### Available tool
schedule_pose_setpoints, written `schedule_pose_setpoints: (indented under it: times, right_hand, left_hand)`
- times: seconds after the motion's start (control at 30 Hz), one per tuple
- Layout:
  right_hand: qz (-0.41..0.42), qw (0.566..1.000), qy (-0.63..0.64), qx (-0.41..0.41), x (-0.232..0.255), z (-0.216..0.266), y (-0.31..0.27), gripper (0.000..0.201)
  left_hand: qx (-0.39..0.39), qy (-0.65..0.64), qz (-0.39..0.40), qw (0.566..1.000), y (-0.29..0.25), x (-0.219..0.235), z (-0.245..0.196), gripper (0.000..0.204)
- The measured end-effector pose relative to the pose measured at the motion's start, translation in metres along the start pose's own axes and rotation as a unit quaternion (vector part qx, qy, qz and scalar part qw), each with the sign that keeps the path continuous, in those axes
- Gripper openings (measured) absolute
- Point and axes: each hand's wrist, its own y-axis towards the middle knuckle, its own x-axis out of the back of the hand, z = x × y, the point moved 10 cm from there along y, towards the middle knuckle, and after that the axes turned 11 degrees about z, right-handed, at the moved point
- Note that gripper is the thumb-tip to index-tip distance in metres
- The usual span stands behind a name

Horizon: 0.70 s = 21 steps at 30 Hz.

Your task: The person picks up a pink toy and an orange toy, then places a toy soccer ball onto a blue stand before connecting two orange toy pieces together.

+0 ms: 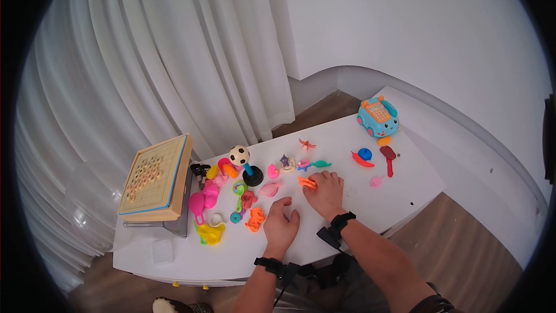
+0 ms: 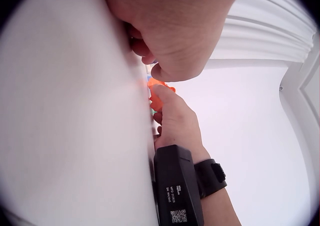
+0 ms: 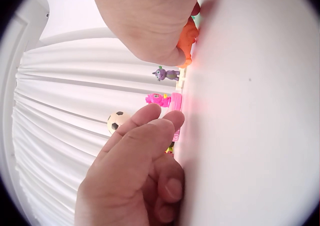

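My right hand (image 1: 324, 195) pinches an orange toy (image 1: 307, 183) at the tabletop in the head view. In the right wrist view that orange toy (image 3: 187, 42) sits under the thumb and fingers of the right hand (image 3: 155, 23). My left hand (image 1: 281, 229) rests low over the table to the left, fingers loosely bent with nothing between them, right of an orange animal figure (image 1: 255, 219). The left wrist view shows the left hand (image 2: 170, 33) near the camera and the right hand (image 2: 177, 118) on the orange toy (image 2: 156, 95).
Left of the hands lie a pink toy (image 1: 270, 189), a soccer ball on a stand (image 1: 239, 155) and several colourful toys. A board game box (image 1: 153, 177) stands at the far left. A toy phone (image 1: 378, 117), a blue toy (image 1: 365, 154) and a red brush (image 1: 388, 160) lie to the right.
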Motion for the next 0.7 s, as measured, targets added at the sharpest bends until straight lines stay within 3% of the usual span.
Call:
schedule_pose_setpoints:
  times: [0.37,0.43,0.5,0.57,0.7]
  right_hand:
    - [0.009,1.000,0.023,0.003,-0.003,-0.004,0.000,0.023]
    - [0.028,0.996,0.041,0.071,-0.005,0.009,-0.002,0.022]
    - [0.067,0.992,0.059,0.086,-0.009,0.014,-0.002,0.022]
    - [0.107,0.986,0.078,0.101,-0.016,0.018,-0.005,0.022]
    - [0.120,0.979,0.092,0.134,-0.017,0.026,-0.014,0.022]
  left_hand:
    - [0.000,0.006,0.001,1.000,0.000,-0.001,0.002,0.039]
    - [0.015,0.003,0.007,1.000,0.000,0.001,-0.002,0.044]
    - [0.030,0.000,0.012,0.999,0.002,-0.001,0.001,0.048]
    - [-0.038,0.064,-0.039,0.996,0.000,0.001,-0.006,0.061]
    - [-0.057,0.114,-0.039,0.991,0.000,-0.001,-0.018,0.063]
